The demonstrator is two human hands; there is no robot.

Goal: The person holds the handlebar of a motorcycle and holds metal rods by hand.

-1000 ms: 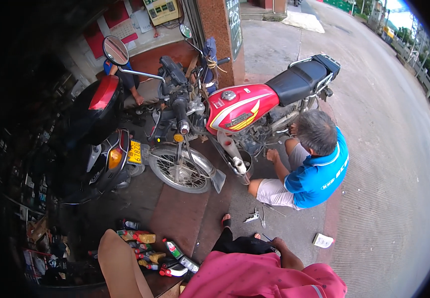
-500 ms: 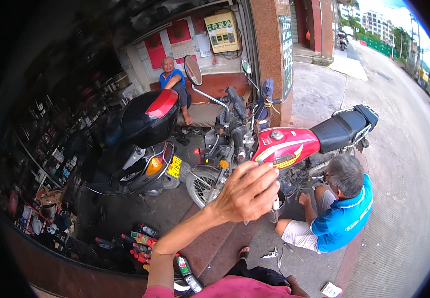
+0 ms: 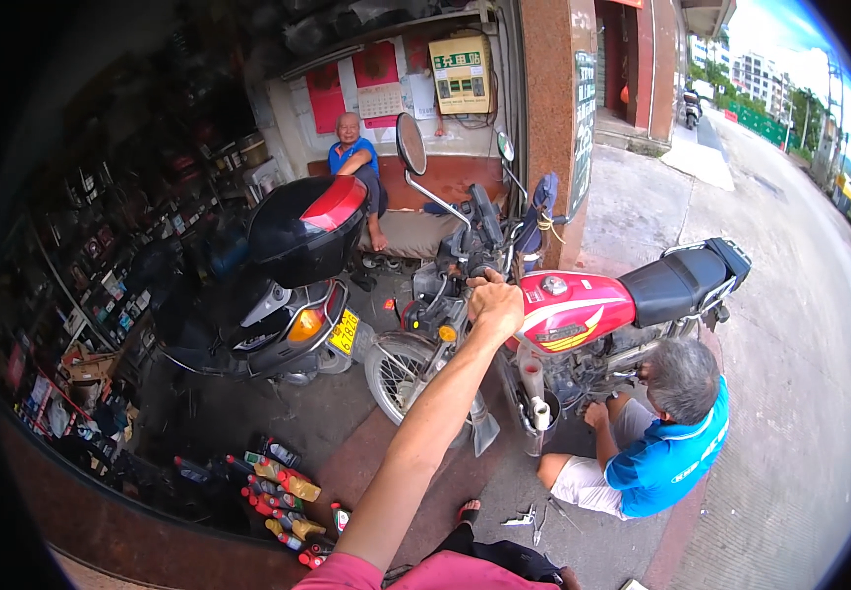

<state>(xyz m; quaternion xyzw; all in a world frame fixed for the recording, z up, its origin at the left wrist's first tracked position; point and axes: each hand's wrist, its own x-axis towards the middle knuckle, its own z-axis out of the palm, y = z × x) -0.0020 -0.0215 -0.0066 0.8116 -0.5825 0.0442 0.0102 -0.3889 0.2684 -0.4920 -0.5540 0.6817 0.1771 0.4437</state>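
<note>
My left hand (image 3: 495, 307) reaches forward on a bare arm and is closed around a handlebar grip of the red motorcycle (image 3: 583, 310); the hand hides most of the grip. The bike has a red tank with yellow and white stripes and a black seat (image 3: 676, 283). At the lower edge, a small bit of skin looks like my right hand (image 3: 570, 578); its fingers do not show. A person in a blue shirt (image 3: 676, 462) squats beside the engine, hands near its underside. Close to that person, a white tube-like piece (image 3: 540, 413) sticks up from a container.
A black scooter (image 3: 278, 334) with a red-and-black top box (image 3: 307, 226) stands left of the bike. Several oil bottles (image 3: 278, 497) lie on the floor. Pliers and other tools (image 3: 533, 518) rest near my foot. Another person (image 3: 354, 157) sits at the back by a pillar (image 3: 553, 108).
My left hand has moved forward and up from in front of the tank to the handlebar grip, and my arm has straightened. The view has shifted slightly.
</note>
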